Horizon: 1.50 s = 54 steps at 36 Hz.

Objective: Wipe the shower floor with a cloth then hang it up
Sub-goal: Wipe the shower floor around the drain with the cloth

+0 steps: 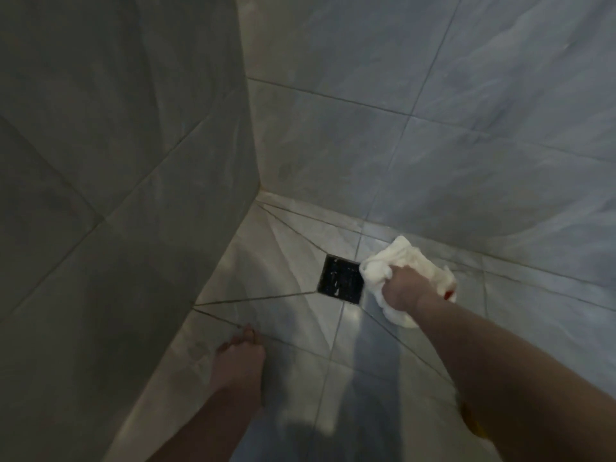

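right hand (pixel 405 288) fingers curl around a bunched white cloth (pixel 398 258) on the floor (pixel 293 331), drain (pixel 340 279) just left of them. left hand (pixel 240 358) rests on floor, fingers relaxed.

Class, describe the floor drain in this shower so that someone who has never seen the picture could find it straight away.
Start at the corner where the two grey tiled walls meet the pale shower floor. A little out from that corner, where the floor's diagonal grout lines converge, sits the drain. It is a small dark square grate, the only black patch among light tiles, just left of the white cloth gripped by the right hand.
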Each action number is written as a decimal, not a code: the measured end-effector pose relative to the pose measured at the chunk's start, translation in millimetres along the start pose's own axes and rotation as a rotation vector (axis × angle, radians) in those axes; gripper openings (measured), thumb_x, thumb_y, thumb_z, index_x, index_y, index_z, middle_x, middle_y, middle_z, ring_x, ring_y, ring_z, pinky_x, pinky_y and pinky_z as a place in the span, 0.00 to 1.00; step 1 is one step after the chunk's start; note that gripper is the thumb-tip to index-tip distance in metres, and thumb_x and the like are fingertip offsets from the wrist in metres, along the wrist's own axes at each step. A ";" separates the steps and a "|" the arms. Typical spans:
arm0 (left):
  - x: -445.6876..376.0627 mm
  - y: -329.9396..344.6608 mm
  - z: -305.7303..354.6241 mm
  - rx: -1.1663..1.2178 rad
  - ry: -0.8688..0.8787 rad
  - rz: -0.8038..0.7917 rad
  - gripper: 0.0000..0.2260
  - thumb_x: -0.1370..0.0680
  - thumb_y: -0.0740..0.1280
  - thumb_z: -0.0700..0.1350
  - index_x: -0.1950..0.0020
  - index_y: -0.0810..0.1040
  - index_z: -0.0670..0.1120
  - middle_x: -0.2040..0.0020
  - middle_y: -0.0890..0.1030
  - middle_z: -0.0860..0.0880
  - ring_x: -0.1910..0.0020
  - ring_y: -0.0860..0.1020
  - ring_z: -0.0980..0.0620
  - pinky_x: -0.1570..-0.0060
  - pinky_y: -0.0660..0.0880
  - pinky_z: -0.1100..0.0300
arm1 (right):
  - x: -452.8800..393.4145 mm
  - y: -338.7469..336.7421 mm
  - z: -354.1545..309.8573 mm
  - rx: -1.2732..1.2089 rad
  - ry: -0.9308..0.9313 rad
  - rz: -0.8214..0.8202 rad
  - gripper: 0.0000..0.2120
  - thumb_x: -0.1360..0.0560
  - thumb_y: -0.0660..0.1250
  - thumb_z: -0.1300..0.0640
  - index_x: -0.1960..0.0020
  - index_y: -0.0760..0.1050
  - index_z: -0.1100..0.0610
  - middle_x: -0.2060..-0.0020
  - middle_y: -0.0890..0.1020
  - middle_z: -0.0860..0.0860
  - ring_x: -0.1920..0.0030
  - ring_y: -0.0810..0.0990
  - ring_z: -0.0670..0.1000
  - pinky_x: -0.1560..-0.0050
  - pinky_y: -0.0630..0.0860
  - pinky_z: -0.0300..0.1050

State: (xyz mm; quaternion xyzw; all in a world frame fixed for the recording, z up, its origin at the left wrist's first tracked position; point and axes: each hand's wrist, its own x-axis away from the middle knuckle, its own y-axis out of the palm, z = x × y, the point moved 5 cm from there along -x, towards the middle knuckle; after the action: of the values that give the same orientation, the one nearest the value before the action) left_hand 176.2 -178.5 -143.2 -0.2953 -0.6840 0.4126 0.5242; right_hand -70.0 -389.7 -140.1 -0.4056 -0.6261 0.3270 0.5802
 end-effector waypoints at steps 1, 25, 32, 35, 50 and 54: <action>0.1 1.5 -1.0 -0.009 0.009 -0.001 0.38 0.26 0.71 0.46 0.23 0.55 0.39 0.25 0.64 0.44 0.31 0.70 0.46 0.35 0.69 0.52 | 7.0 9.6 2.8 -0.010 0.014 0.049 0.23 0.31 0.52 0.42 0.47 0.77 0.51 0.46 0.82 0.51 0.45 0.80 0.56 0.40 0.73 0.53; 42.0 35.7 -38.0 0.242 -0.113 0.139 0.47 0.36 0.68 0.72 0.23 0.56 0.55 0.23 0.58 0.51 0.24 0.56 0.48 0.29 0.59 0.49 | 163.2 159.2 -60.3 0.143 -0.463 -0.182 0.39 0.29 0.57 0.44 0.21 0.46 0.46 0.20 0.46 0.54 0.22 0.41 0.66 0.28 0.46 0.73; 33.3 29.3 -34.3 0.198 -0.140 0.129 0.43 0.38 0.71 0.69 0.28 0.63 0.54 0.27 0.64 0.52 0.26 0.58 0.46 0.30 0.58 0.47 | 131.7 118.6 -81.5 0.124 -0.493 -0.146 0.37 0.23 0.63 0.52 0.21 0.47 0.39 0.20 0.42 0.45 0.23 0.36 0.68 0.28 0.47 0.75; 30.4 26.4 -33.2 0.183 -0.144 0.102 0.44 0.39 0.72 0.69 0.28 0.64 0.53 0.27 0.65 0.51 0.26 0.59 0.45 0.29 0.57 0.46 | 121.5 109.3 -99.9 0.078 -0.444 -0.191 0.36 0.23 0.62 0.52 0.21 0.48 0.40 0.20 0.42 0.46 0.24 0.34 0.68 0.28 0.45 0.75; 66.3 19.1 -66.8 0.224 0.125 0.153 0.39 0.32 0.69 0.61 0.25 0.60 0.54 0.27 0.64 0.55 0.27 0.63 0.53 0.27 0.57 0.55 | 177.3 139.4 -80.4 0.147 -0.566 -0.200 0.35 0.22 0.61 0.51 0.21 0.46 0.41 0.20 0.41 0.47 0.23 0.37 0.67 0.24 0.44 0.65; 85.8 21.7 -68.4 0.361 0.161 0.279 0.39 0.35 0.67 0.58 0.25 0.65 0.50 0.26 0.67 0.52 0.29 0.67 0.53 0.28 0.60 0.60 | 173.7 142.4 -90.8 0.067 -0.499 -0.201 0.37 0.23 0.61 0.54 0.21 0.46 0.41 0.20 0.40 0.49 0.23 0.35 0.67 0.25 0.45 0.69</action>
State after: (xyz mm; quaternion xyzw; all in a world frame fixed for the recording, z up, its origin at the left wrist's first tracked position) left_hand 217.6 -78.8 -114.0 -0.3206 -0.5077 0.5716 0.5592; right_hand 38.7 -176.1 -175.1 -0.2289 -0.7756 0.3782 0.4505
